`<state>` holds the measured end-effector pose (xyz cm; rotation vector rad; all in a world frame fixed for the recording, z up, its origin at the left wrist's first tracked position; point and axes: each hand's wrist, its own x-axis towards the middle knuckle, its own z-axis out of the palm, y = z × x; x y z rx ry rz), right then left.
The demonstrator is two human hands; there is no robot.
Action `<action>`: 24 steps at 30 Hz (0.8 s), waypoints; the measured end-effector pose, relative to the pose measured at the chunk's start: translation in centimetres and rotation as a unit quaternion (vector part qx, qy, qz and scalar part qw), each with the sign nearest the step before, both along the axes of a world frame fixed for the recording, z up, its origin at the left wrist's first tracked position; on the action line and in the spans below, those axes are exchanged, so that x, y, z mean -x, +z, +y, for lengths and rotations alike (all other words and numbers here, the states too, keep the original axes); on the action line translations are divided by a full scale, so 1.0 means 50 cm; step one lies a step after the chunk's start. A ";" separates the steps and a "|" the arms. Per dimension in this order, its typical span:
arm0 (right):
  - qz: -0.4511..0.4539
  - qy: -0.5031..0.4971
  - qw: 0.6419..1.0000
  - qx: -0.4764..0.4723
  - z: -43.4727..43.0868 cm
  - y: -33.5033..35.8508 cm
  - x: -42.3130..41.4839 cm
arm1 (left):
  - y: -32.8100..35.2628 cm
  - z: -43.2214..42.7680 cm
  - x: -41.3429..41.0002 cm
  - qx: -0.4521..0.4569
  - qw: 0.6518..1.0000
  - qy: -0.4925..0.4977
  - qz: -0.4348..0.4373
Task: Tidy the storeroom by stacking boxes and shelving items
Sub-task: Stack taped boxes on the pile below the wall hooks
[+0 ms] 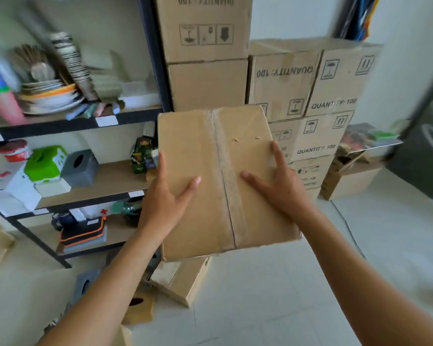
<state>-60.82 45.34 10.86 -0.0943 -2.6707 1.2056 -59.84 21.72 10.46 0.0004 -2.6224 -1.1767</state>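
Both hands clasp a flat cardboard box (218,181) held in mid-air, its smooth brown top crossed by a strip of clear tape along the centre seam: the left hand (164,201) grips the left edge with the thumb laid across the top, and the right hand (278,186) presses the right edge, fingers spread. Left of the held box stands a dark metal shelf unit (158,71) with wooden boards; its upper board carries a pile of round plates (50,96) and a leaning stack of ribbed paper cups (70,61), blurred. One board down sit a glossy green tissue holder (44,163) and a grey cube tissue box (81,168) with a round hole. Behind the held box rise stacked cartons (310,96) of matt corrugated board printed "QUANTITY: 100". Below it, another carton (183,280) lies on the pale tiled floor (285,295).
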 end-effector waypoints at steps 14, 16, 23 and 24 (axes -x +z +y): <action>0.100 -0.024 0.994 -0.033 0.377 0.200 0.162 | 0.178 0.373 0.211 0.016 0.996 -0.029 0.084; 0.110 -0.016 0.993 -0.035 0.421 0.222 0.191 | 0.196 0.417 0.240 0.013 0.996 -0.023 0.086; 0.138 -0.003 0.990 -0.027 0.542 0.299 0.329 | 0.272 0.528 0.372 0.035 0.992 -0.006 0.117; 0.142 0.001 0.989 -0.027 0.553 0.310 0.353 | 0.283 0.538 0.396 0.036 0.992 -0.006 0.121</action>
